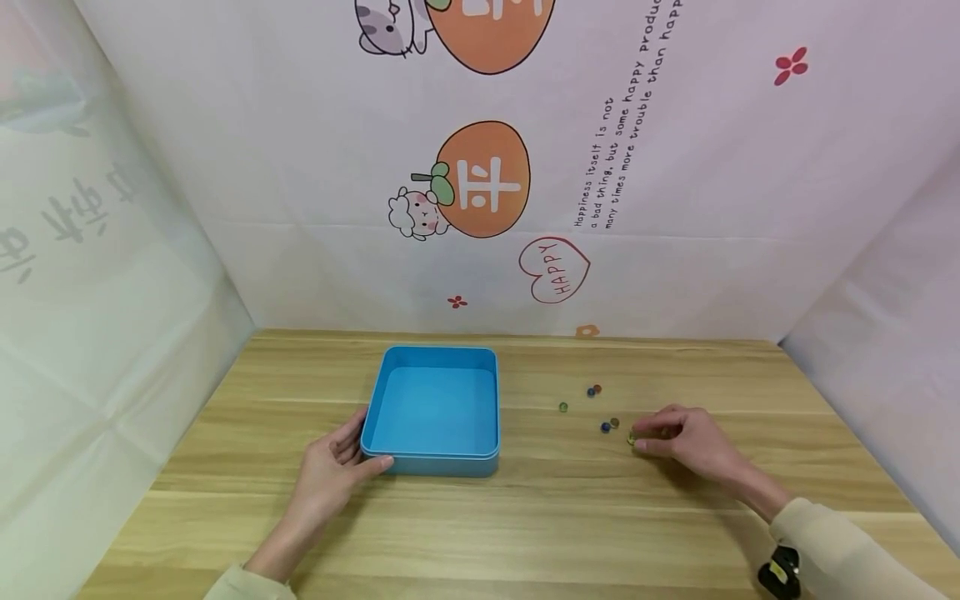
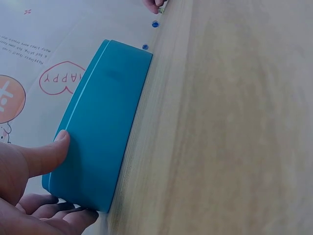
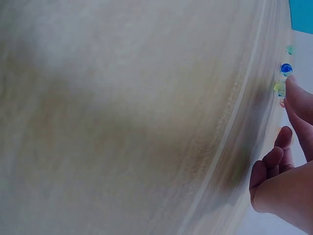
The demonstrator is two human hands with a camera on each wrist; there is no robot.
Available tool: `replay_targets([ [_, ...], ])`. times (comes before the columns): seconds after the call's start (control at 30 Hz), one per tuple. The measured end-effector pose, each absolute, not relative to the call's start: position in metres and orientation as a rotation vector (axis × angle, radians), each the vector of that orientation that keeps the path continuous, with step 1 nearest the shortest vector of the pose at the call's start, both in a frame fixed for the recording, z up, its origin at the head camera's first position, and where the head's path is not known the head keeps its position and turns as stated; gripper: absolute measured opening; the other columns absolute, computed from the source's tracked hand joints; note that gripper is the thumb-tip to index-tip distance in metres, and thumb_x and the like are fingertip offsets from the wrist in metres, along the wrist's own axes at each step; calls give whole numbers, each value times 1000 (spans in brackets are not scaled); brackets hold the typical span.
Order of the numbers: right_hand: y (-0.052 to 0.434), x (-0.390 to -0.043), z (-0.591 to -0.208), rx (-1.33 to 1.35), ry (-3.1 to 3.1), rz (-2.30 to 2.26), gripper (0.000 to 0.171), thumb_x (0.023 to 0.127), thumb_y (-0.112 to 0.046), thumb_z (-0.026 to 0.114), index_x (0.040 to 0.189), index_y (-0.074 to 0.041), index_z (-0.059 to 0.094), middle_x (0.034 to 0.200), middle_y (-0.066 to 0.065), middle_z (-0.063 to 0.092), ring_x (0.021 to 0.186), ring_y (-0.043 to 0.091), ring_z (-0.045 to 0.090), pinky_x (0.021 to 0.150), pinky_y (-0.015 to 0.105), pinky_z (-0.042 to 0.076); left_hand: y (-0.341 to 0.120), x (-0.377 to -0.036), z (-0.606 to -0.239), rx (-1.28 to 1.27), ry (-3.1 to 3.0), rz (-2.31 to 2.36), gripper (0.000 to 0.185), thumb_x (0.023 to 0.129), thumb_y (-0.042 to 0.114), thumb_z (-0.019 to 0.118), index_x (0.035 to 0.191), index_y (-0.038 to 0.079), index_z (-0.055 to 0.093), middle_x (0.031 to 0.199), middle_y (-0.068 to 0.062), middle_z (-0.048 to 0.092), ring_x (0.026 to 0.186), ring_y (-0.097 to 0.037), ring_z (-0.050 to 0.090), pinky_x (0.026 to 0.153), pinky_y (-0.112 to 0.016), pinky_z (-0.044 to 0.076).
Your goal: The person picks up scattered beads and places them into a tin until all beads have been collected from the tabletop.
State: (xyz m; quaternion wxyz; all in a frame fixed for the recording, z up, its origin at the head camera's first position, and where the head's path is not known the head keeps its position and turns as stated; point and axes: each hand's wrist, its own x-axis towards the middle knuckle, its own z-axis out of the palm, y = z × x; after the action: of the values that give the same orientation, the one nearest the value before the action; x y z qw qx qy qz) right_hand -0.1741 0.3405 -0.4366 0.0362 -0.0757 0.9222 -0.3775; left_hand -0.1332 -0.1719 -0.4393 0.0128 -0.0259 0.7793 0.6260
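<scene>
A blue square open-topped box (image 1: 442, 465) stands on the wooden table, and its inside holds nothing. My left hand (image 1: 330, 471) grips its near left corner, thumb (image 2: 61, 142) on the front wall and fingers round the left side. To the right, my right hand (image 1: 697, 443) pinches a yellow-green glass marble (image 1: 632, 439) between thumb and fingertips, low over the table. Just left of those fingertips lie a blue marble (image 1: 605, 427) and a brownish marble (image 1: 615, 422). Farther back are a green marble (image 1: 563, 407), another blue marble (image 1: 591, 392) and an orange-red marble (image 1: 597, 388).
The wooden table (image 1: 525, 533) ends at the back against a white printed cloth (image 1: 322, 167). More white cloth (image 1: 90, 333) hangs along the left side and the right. A dark wrist device (image 1: 780, 573) sits by the right sleeve.
</scene>
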Motion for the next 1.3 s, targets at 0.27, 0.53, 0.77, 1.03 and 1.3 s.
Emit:
replay_targets([
  [0.27, 339, -174, -437, -236, 2823, -1153, 29, 87, -21, 89, 111, -8, 82, 105, 4, 70, 89, 21, 55, 70, 27, 47, -172, -133, -439, -74, 2415, 1962, 89, 87, 6, 88, 160, -2, 38, 163, -24, 36, 148, -39, 39, 111, -42, 44],
  [0.53, 338, -176, -435, -252, 2841, -1101, 24, 89, -20, 88, 109, -10, 83, 105, 3, 70, 89, 21, 54, 70, 28, 45, -171, -134, -438, -88, 2397, 1979, 88, 87, 5, 88, 160, -1, 40, 163, -23, 36, 148, -38, 39, 112, -40, 44],
  [0.77, 338, -177, -435, -282, 2863, -1078, 20, 89, -18, 87, 106, -8, 83, 102, 4, 70, 86, 19, 53, 67, 27, 45, -171, -134, -439, -82, 2402, 1977, 88, 86, 4, 88, 160, -2, 40, 163, -25, 36, 147, -39, 39, 111, -41, 44],
  [1.03, 338, -176, -437, -279, 2872, -1064, 17, 90, -18, 87, 105, -11, 84, 101, 1, 70, 89, 20, 56, 70, 28, 46, -171, -133, -438, -78, 2411, 1966, 88, 87, 5, 88, 160, -3, 39, 163, -25, 35, 148, -39, 38, 111, -41, 44],
  [1.3, 339, -176, -437, -295, 2881, -1064, 17, 90, -18, 86, 106, -10, 84, 100, 1, 70, 88, 19, 56, 68, 27, 45, -170, -133, -438, -85, 2404, 1975, 88, 87, 5, 88, 160, -3, 39, 163, -24, 35, 148, -39, 38, 111, -41, 44],
])
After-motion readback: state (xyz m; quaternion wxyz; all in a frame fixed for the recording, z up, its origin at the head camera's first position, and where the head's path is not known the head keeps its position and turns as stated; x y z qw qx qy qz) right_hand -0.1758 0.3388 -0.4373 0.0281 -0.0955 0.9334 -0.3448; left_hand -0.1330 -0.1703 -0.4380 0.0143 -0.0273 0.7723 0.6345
